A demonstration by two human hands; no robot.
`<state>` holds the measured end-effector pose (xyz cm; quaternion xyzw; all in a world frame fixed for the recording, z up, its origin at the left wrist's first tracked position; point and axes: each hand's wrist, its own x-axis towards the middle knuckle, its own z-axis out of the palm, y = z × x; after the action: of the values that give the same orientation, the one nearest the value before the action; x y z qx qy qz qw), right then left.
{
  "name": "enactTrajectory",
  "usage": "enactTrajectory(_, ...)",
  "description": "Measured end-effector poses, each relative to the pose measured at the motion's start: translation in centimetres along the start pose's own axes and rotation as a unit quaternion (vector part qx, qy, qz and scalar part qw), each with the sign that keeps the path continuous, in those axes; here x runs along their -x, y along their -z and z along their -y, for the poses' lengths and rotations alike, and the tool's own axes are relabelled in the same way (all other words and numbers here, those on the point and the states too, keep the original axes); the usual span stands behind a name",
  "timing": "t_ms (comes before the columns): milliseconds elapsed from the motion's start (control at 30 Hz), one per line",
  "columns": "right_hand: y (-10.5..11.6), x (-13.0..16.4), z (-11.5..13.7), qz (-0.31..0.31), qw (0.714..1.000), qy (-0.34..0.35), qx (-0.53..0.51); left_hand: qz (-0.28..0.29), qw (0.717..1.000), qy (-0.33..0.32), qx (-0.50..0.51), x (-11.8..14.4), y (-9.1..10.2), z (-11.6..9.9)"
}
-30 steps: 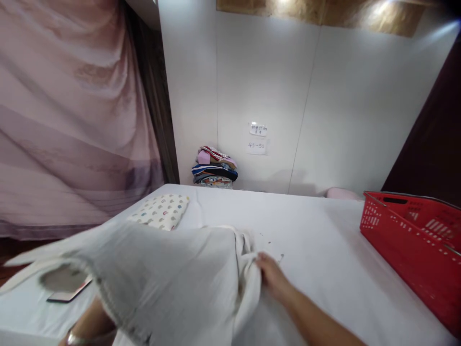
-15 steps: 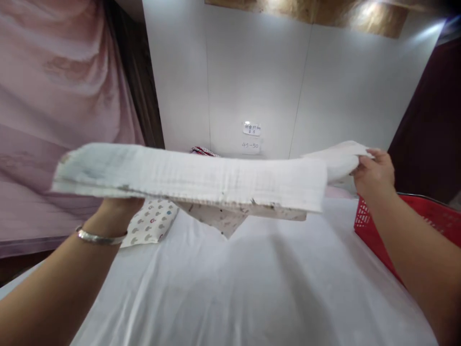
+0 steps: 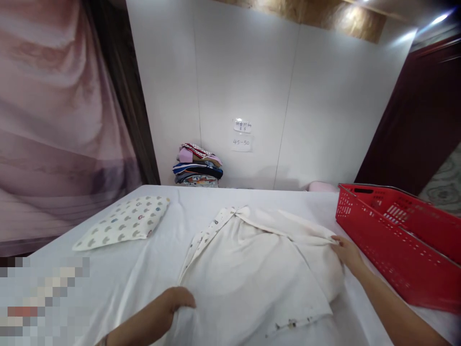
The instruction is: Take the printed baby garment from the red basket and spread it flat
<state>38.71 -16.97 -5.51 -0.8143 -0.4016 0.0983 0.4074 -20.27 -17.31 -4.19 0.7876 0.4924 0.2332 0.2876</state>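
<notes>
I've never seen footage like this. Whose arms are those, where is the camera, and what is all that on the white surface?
There is no machine here: the arms belong to a person wearing a camera on the head, so you look down along them. The left hand grips the near edge of a white cloth spread on the white-covered table. The right hand holds the cloth's far right corner. To the left lies a small patterned pillow. On the right stands a red plastic basket. Against the back wall sits a stack of folded clothes, with two paper notes stuck above it.
</notes>
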Motion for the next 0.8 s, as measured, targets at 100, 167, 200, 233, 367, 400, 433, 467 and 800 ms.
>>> enactTrajectory(100,-0.4,2.5,0.9,-0.01,0.991,0.129,0.045,-0.007,0.999,0.046,0.027,-0.2,-0.1,0.8)
enactTrajectory(167,-1.8,5.9,2.7,0.036,0.979,0.202,-0.01,-0.057,0.991,0.119,0.024,-0.8,-0.3,1.0)
enactTrajectory(200,-2.8,8.2,3.8,0.082,0.975,0.2,-0.055,-0.077,0.984,0.159,0.021,-1.2,-0.6,1.0)
enactTrajectory(233,-4.0,10.8,5.0,0.155,0.965,0.187,-0.1,-0.091,0.976,0.197,0.017,-1.5,-1.0,0.9)
enactTrajectory(367,-9.3,20.5,9.2,0.336,0.898,0.208,-0.195,-0.076,0.966,0.246,-0.011,-2.6,-3.5,-0.8)
enactTrajectory(400,-10.4,22.2,10.2,0.364,0.882,0.221,-0.204,-0.067,0.971,0.23,-0.019,-2.7,-4.1,-1.7)
enactTrajectory(433,-11.2,23.4,11.1,0.382,0.869,0.218,-0.227,-0.066,0.976,0.205,-0.029,-2.8,-4.5,-2.8)
enactTrajectory(467,-11.8,24.3,12.1,0.396,0.857,0.196,-0.266,-0.078,0.982,0.168,-0.039,-2.9,-4.9,-4.1)
enactTrajectory(800,-9.9,26.2,16.7,0.413,0.73,-0.039,-0.544,0.004,0.935,0.051,0.35,-1.7,-9.9,-14.8)
